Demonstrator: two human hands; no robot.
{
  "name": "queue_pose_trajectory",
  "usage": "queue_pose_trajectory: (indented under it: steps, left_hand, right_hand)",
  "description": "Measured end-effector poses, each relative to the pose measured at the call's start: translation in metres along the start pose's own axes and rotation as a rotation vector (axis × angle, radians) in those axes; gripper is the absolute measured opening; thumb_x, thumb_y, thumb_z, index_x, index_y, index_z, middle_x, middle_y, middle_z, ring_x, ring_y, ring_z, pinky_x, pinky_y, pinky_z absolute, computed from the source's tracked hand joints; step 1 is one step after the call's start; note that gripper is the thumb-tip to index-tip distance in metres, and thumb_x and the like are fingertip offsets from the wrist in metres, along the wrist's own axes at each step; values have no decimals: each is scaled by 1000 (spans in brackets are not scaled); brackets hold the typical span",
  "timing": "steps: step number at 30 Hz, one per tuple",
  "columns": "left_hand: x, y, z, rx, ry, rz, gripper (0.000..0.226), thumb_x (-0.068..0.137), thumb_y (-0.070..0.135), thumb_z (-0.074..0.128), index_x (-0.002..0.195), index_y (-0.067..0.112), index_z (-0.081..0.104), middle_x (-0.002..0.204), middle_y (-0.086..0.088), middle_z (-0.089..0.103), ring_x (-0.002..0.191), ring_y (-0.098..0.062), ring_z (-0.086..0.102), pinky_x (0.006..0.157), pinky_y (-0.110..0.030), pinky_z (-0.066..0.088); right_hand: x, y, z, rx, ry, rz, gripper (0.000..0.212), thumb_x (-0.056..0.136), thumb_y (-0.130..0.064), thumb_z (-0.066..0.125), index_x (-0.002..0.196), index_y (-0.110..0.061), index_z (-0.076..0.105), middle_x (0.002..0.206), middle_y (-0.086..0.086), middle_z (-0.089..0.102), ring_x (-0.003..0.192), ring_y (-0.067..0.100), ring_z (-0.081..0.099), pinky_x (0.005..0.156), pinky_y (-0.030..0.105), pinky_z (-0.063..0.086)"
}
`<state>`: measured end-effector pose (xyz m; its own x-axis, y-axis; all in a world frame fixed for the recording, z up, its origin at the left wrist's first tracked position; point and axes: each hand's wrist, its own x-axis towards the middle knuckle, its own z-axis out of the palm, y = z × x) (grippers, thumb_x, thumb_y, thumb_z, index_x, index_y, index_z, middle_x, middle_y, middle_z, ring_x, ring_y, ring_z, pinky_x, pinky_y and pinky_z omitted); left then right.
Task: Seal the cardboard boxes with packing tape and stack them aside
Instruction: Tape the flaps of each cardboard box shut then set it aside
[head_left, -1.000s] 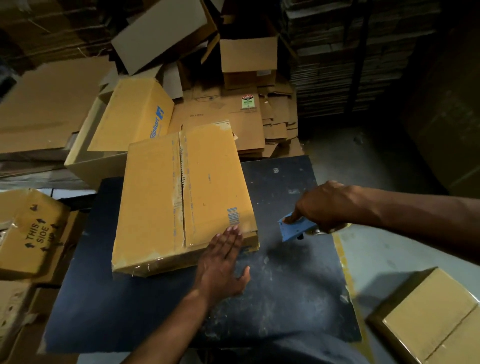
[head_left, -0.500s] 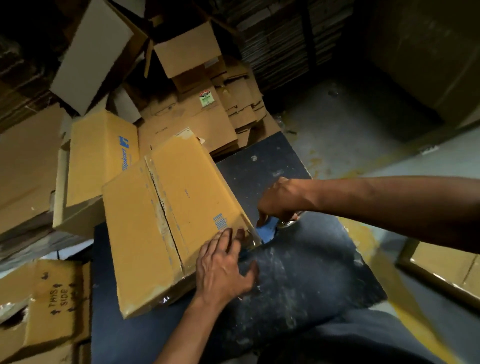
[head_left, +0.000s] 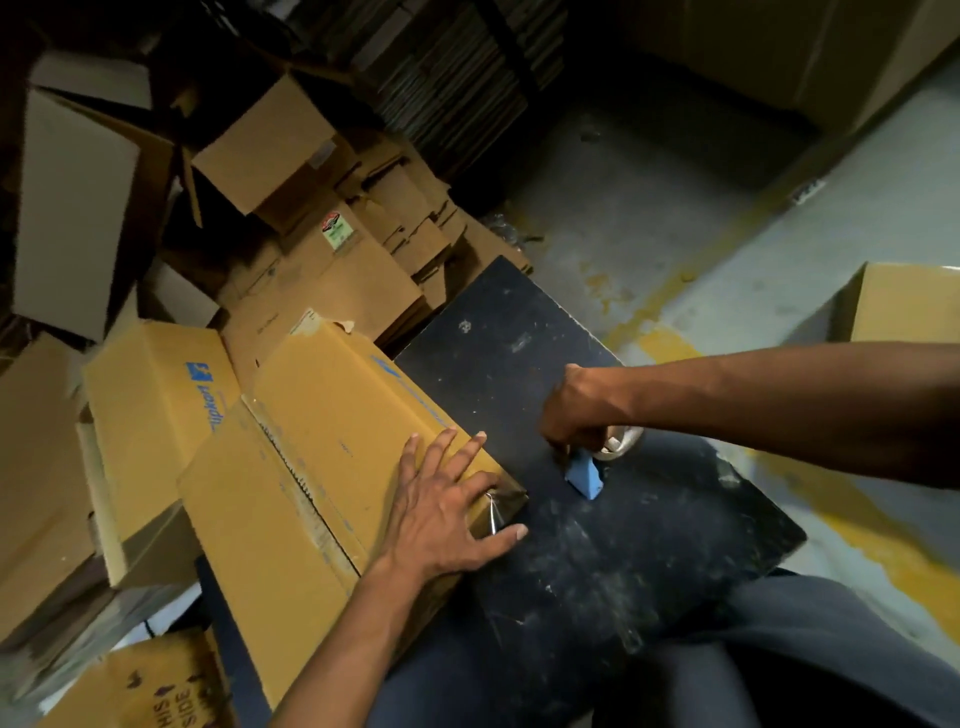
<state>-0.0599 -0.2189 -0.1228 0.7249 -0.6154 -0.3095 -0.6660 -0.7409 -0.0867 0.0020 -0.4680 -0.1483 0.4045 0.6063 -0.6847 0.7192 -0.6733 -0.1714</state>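
Box (head_left: 332, 467) taped along seam, unstacked; left hand (head_left: 447, 514) spread flat on its corner, right hand (head_left: 576, 410) grips tape dispenser (head_left: 587, 475)

Floor (head_left: 675, 171): grey concrete, stained, with worn yellow painted lines beyond and under the right forearm.
Table (head_left: 613, 561): black, scuffed top beneath both hands.
Far stacks (head_left: 447, 78): flattened cardboard, dim, beyond the hands.
Light: low, corners dark.

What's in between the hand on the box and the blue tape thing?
In the head view, only bare, scuffed black tabletop lies between the left hand on the yellow-brown cardboard box and the blue tape dispenser.
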Motion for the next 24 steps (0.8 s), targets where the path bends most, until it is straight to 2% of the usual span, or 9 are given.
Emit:
queue_pose_trajectory:
  steps: [2, 4, 7, 9, 12, 13, 17, 21, 24]
  left_hand:
    - [11, -4, -5, 5, -53, 18, 80, 74, 100, 33, 111, 43, 75, 162, 13, 41, 156, -23, 24, 122, -64, 10]
    - [28, -6, -15, 39, -177, 58, 97, 69, 105, 14, 114, 45, 75, 164, 18, 35, 157, -18, 15, 122, -63, 2]
    - [45, -6, -27, 71, -284, 161, 113, 65, 106, 1, 127, 43, 71, 164, 18, 35, 156, -15, 14, 123, -61, -1]
    - [42, -10, -26, -28, -204, 202, 107, 72, 104, 12, 130, 37, 71, 158, 16, 46, 152, -15, 28, 123, -60, 8]
    - [21, -22, -16, -227, 40, 299, 82, 82, 92, 41, 117, 28, 77, 135, 13, 67, 132, -17, 54, 117, -56, 30]
    - [15, -25, -12, -246, 53, 313, 78, 83, 90, 44, 114, 27, 77, 129, 13, 69, 127, -17, 57, 117, -54, 32]
    - [14, -29, 0, -198, -27, 290, 77, 86, 91, 37, 119, 31, 72, 132, 13, 66, 132, -17, 53, 119, -56, 27]
    - [25, -27, 4, -185, -91, 256, 83, 88, 92, 27, 124, 33, 73, 143, 13, 61, 144, -15, 42, 123, -55, 17]
    - [21, -34, 8, -321, 14, 201, 72, 99, 77, 29, 138, 30, 66, 151, 11, 56, 151, -11, 34, 126, -52, 14]
  right_hand:
    - [8, 7, 11, 55, 17, 26, 33, 92, -42, 73, 124, -49, 69, 120, -19, 69, 104, 11, 66, 87, 28, 49]
    - [19, 12, 20, 100, 47, 89, 34, 86, -49, 77, 119, -49, 70, 119, -19, 69, 107, 12, 66, 94, 36, 53]
    - [29, 17, 24, 103, 55, 133, 39, 86, -52, 76, 122, -38, 71, 126, -14, 65, 120, 16, 56, 101, 42, 43]
    - [31, 21, 24, 115, 101, 147, 41, 88, -51, 75, 124, -32, 70, 127, -6, 65, 123, 21, 54, 103, 44, 40]
    - [29, 25, 30, 134, 183, 164, 36, 89, -43, 76, 120, -27, 70, 123, 0, 67, 118, 25, 59, 99, 47, 43]
    - [28, 25, 31, 141, 199, 174, 34, 89, -41, 76, 119, -26, 70, 121, 0, 68, 115, 25, 61, 98, 47, 44]
    - [28, 24, 33, 150, 248, 197, 27, 88, -37, 77, 111, -26, 70, 114, 0, 69, 106, 25, 65, 95, 48, 47]
    - [31, 19, 43, 173, 289, 217, 28, 96, -27, 70, 123, -24, 66, 125, 4, 66, 120, 28, 61, 103, 51, 47]
    - [30, 10, 47, 174, 304, 230, 33, 96, -30, 68, 129, -25, 64, 132, 4, 63, 134, 27, 49, 109, 52, 40]
